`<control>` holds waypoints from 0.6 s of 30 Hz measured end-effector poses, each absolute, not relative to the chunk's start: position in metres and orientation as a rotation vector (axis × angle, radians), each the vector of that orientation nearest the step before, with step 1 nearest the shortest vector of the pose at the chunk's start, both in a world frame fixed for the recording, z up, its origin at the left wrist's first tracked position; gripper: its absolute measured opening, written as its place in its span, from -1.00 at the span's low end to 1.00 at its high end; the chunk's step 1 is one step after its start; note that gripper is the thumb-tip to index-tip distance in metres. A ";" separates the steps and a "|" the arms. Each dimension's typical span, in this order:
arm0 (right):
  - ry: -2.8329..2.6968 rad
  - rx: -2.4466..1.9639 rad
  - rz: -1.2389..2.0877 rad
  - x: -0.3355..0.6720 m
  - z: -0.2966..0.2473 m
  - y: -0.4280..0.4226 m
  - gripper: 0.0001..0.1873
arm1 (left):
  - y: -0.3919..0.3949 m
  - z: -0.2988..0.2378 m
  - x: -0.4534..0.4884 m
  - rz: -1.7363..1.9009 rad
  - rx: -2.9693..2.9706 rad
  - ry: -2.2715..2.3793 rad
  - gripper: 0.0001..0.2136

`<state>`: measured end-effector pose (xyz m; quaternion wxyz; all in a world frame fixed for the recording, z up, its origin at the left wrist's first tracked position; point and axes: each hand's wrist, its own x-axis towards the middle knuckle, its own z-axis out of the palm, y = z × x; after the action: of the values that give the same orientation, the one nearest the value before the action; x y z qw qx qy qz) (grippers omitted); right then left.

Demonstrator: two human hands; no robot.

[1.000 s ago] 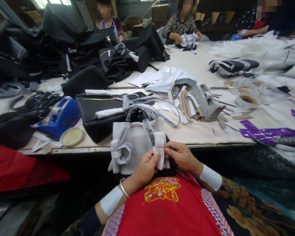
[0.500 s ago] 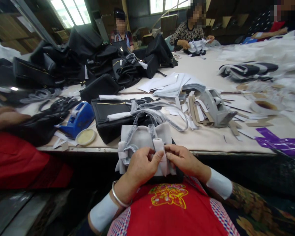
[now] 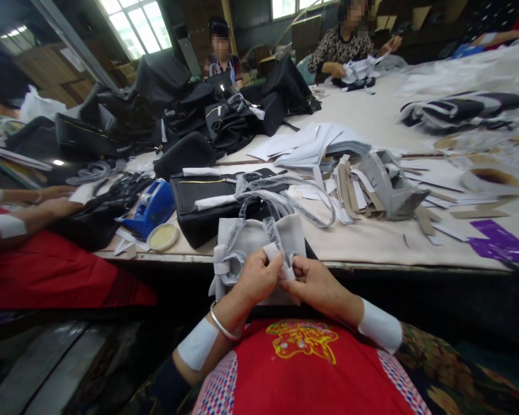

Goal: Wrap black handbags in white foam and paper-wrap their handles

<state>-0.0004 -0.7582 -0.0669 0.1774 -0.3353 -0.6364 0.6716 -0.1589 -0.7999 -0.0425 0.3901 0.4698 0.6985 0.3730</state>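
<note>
A light grey handbag [image 3: 251, 233] rests at the table's edge in front of my red apron, its handles wrapped in clear plastic. On its right side, my left hand [image 3: 259, 275] pinches a strip of white wrapping [image 3: 271, 251] between thumb and fingers. My right hand [image 3: 313, 282] grips the lower part of the same strip, with its fingers curled. Both hands are close together, partly hiding the bag's front. At the bag's left side another white wrap [image 3: 221, 267] goes round a strap. Directly behind stands a black handbag [image 3: 194, 204] with a gold zip and plastic-wrapped handles.
Left of the black bag are a blue tape dispenser [image 3: 151, 207] and a round tin [image 3: 163, 237]. To the right lie card strips [image 3: 350, 187], a grey tape dispenser [image 3: 391, 184] and purple plastic [image 3: 501, 242]. Black bags are heaped behind. A co-worker's hands [image 3: 56, 202] are at the left.
The white strip has tilted to the left at its top, and my fingers have shifted along it. The whole view has turned slightly left, showing more of the co-worker there.
</note>
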 end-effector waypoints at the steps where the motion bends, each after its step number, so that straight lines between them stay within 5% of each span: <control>1: -1.770 -0.946 1.924 0.000 -0.068 -0.759 -0.79 | -0.801 -0.046 -0.159 0.982 1.140 1.748 -0.70; 9: -1.820 -0.984 1.839 0.004 -0.068 -0.761 -0.81 | -0.801 -0.065 -0.144 1.232 0.608 1.488 -0.70; 15: -2.204 -1.213 0.885 0.008 -0.057 -0.763 -0.53 | -0.802 -0.051 -0.143 1.172 0.992 1.681 -0.68; 18: -2.175 -1.105 0.745 0.005 -0.054 -0.763 -0.34 | -0.808 -0.038 -0.145 1.109 1.199 1.699 -0.71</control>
<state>0.0053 -0.7626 -0.0538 0.2912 -0.4143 -0.8158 0.2793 -0.1448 -0.8076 -0.0384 0.3824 0.4701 0.6660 0.4350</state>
